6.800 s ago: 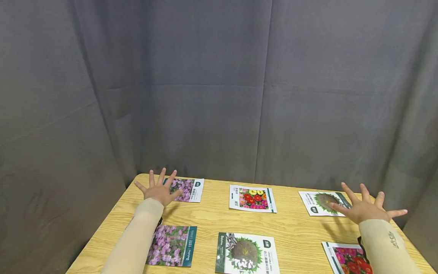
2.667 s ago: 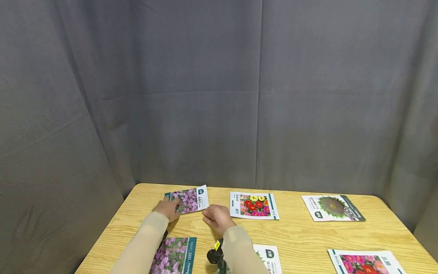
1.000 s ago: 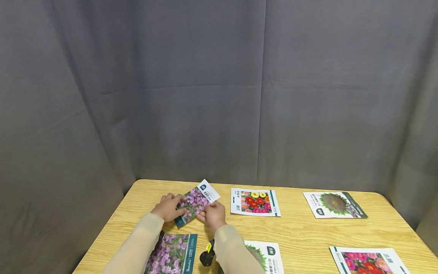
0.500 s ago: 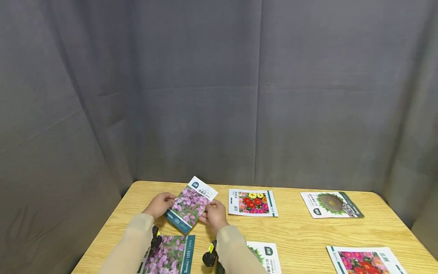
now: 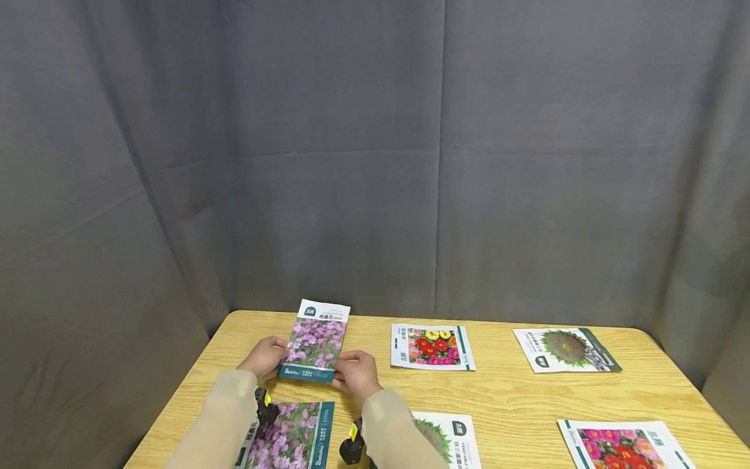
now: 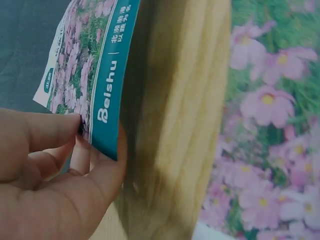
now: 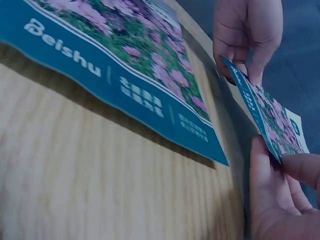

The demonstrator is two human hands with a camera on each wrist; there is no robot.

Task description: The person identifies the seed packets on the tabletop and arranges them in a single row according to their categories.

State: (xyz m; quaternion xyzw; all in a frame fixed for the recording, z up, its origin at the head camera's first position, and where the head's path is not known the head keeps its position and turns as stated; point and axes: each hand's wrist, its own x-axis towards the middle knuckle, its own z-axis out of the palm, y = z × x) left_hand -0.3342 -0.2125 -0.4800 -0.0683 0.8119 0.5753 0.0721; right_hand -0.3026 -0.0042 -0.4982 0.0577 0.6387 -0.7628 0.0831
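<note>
A seed packet [image 5: 317, 340] with pink flowers and a teal band is held between both hands, its white end pointing to the back of the table. My left hand [image 5: 263, 358] pinches its left edge between thumb and fingers, seen close up in the left wrist view, where the packet [image 6: 85, 65] tilts above the wood. On the opposite edge, my right hand [image 5: 357, 375] pinches near the lower right corner. Below the hands lies a second pink-flower packet [image 5: 290, 440], turned sideways and partly covered by the left wrist camera.
Along the back of the wooden table [image 5: 498, 404] lie a red-and-yellow flower packet [image 5: 433, 348] and a sunflower packet [image 5: 565, 350]. Nearer are another sunflower packet [image 5: 451, 440], partly behind the right sleeve, and a red-and-pink flower packet [image 5: 624, 446]. Grey curtains [image 5: 351, 195] hang behind.
Spread and apart at first, the hands have come together on the back-left packet. They have turned it from sideways to white end away, and it appears raised off the table.
</note>
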